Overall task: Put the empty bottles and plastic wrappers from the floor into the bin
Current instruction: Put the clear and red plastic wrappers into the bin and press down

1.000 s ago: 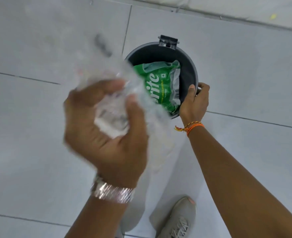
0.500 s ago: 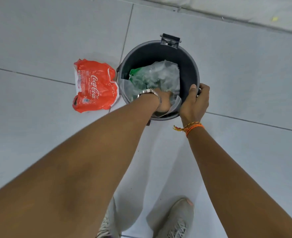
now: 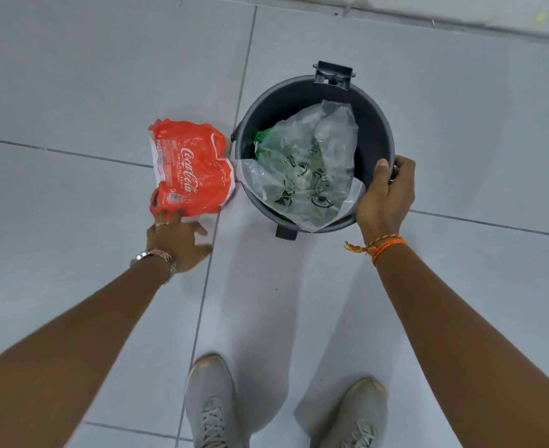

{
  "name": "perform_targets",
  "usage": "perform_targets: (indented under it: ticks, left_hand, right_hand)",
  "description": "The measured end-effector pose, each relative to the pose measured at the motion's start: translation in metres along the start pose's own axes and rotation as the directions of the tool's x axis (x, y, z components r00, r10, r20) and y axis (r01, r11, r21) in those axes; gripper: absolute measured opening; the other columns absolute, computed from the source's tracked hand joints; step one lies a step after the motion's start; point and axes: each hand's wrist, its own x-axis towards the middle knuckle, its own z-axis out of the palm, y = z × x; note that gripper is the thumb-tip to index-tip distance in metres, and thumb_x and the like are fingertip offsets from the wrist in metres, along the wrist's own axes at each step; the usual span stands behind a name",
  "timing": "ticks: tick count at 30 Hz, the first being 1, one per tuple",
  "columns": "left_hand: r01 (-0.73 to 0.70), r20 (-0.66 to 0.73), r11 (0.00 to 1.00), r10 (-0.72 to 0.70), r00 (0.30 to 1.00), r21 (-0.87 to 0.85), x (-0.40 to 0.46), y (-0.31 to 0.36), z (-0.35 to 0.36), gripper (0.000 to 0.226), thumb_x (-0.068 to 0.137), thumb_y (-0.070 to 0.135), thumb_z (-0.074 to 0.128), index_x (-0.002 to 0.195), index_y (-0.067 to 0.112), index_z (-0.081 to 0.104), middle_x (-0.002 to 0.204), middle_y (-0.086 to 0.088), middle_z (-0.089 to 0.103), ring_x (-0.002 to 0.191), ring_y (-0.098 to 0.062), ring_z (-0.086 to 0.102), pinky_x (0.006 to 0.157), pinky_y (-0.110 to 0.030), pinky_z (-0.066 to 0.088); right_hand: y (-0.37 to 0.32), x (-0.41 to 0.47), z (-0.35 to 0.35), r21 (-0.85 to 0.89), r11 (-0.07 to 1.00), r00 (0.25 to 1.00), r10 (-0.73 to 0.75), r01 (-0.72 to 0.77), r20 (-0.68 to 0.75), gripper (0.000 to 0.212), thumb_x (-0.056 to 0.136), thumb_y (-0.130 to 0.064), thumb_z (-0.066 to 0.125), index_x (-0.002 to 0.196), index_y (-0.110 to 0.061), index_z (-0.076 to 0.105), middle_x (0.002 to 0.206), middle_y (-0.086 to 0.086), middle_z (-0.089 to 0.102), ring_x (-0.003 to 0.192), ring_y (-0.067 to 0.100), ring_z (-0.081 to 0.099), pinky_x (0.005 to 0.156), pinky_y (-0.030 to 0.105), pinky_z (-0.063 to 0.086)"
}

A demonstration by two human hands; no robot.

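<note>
The bin [image 3: 376,130] holds a clear wrapper [image 3: 302,169] over a green one [image 3: 261,140]. The right hand [image 3: 386,195] clamps its rim at three o'clock. At nine o'clock on the floor [image 3: 72,76], the spread-fingered left hand [image 3: 176,237] touches a red wrapper [image 3: 187,168].

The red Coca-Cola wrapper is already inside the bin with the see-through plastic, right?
Not quite. The head view shows the red Coca-Cola wrapper lying on the floor, left of the bin, with the left hand reaching for its near edge. Only the see-through plastic is in the bin, along with something green beneath it.
</note>
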Motion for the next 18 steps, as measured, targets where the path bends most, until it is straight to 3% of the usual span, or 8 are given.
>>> perform_targets:
  ticks: [2,4,6,9,12,15,16,18]
  left_hand:
    - [-0.16,0.11,0.946,0.133,0.985,0.284,0.017,-0.008,0.017,0.055,0.077,0.061,0.067,0.13,0.049,0.061,0.167,-0.005,0.014,0.152,-0.04,0.007,0.121,-0.057,0.015]
    - [-0.147,0.032,0.924,0.145,0.989,0.352,0.029,-0.005,0.016,0.063,0.071,0.062,0.068,0.132,0.047,0.06,0.164,-0.002,0.023,0.151,-0.038,0.014,0.122,-0.059,0.008]
    - [-0.054,-0.094,0.95,0.087,0.992,0.308,0.034,0.004,0.009,0.068,0.068,0.055,0.071,0.132,0.032,0.062,0.15,-0.002,0.045,0.144,-0.037,0.03,0.122,-0.057,0.011]
    - [0.054,-0.334,0.998,-0.054,0.941,-0.009,0.016,0.019,-0.016,0.061,0.073,0.038,0.07,0.13,0.017,0.063,0.134,-0.011,0.057,0.132,-0.039,0.043,0.114,-0.054,0.03]
    - [-0.026,-0.638,0.967,-0.146,0.756,-0.253,-0.024,0.035,-0.059,0.068,0.077,0.032,0.063,0.143,0.017,0.051,0.133,-0.015,0.054,0.131,-0.04,0.042,0.1,-0.049,0.04]
    - [-0.226,-0.891,0.966,-0.012,0.454,-0.128,-0.073,0.057,-0.1,0.068,0.082,0.027,0.062,0.147,0.017,0.049,0.134,-0.013,0.057,0.135,-0.035,0.042,0.104,-0.043,0.034]
    - [-0.285,-0.912,0.957,0.073,0.404,-0.05,-0.088,0.069,-0.109,0.066,0.083,0.026,0.061,0.147,0.017,0.05,0.133,-0.012,0.058,0.135,-0.033,0.042,0.106,-0.043,0.032]
    - [-0.445,-0.86,0.891,0.297,0.414,0.093,-0.107,0.097,-0.122,0.057,0.085,0.022,0.059,0.141,0.014,0.057,0.135,-0.01,0.06,0.134,-0.031,0.043,0.111,-0.046,0.031]
  right_hand:
    - [0.002,0.001,0.001,0.004,1.0,1.0,0.002,-0.002,-0.001,0.034,0.101,-0.033,0.045,0.117,-0.007,0.059,0.112,0.012,0.068,0.105,0.03,0.064,0.092,0.046,0.055]
    - [0.004,0.002,0.002,0.011,1.0,1.0,0.007,-0.007,-0.007,0.034,0.101,-0.034,0.046,0.118,-0.008,0.059,0.113,0.011,0.068,0.106,0.029,0.064,0.093,0.046,0.055]
    - [0.005,0.002,0.003,0.007,1.0,1.0,0.006,-0.006,-0.018,0.034,0.101,-0.035,0.046,0.117,-0.009,0.06,0.113,0.011,0.068,0.105,0.028,0.064,0.093,0.046,0.056]
    - [0.002,0.0,0.002,-0.033,0.999,1.0,0.005,-0.006,-0.022,0.035,0.1,-0.036,0.046,0.118,-0.01,0.061,0.115,0.009,0.067,0.1,0.023,0.062,0.091,0.043,0.055]
    - [-0.007,-0.005,-0.008,-0.038,0.999,0.999,0.034,-0.034,0.012,0.034,0.102,-0.037,0.052,0.126,-0.015,0.06,0.125,0.004,0.061,0.107,0.023,0.063,0.097,0.041,0.054]
    - [-0.015,-0.012,-0.033,0.091,0.986,0.99,0.141,-0.14,-0.008,0.037,0.1,-0.039,0.059,0.131,-0.019,0.059,0.134,0.002,0.059,0.118,0.02,0.059,0.109,0.043,0.05]
    - [-0.019,-0.015,-0.044,0.127,0.977,0.984,0.176,-0.171,-0.026,0.038,0.099,-0.039,0.06,0.131,-0.019,0.06,0.136,0.003,0.059,0.122,0.024,0.06,0.11,0.047,0.049]
    - [-0.03,-0.023,-0.067,0.173,0.963,0.975,0.218,-0.207,-0.046,0.036,0.099,-0.036,0.059,0.131,-0.019,0.06,0.137,0.004,0.059,0.125,0.03,0.06,0.108,0.055,0.05]
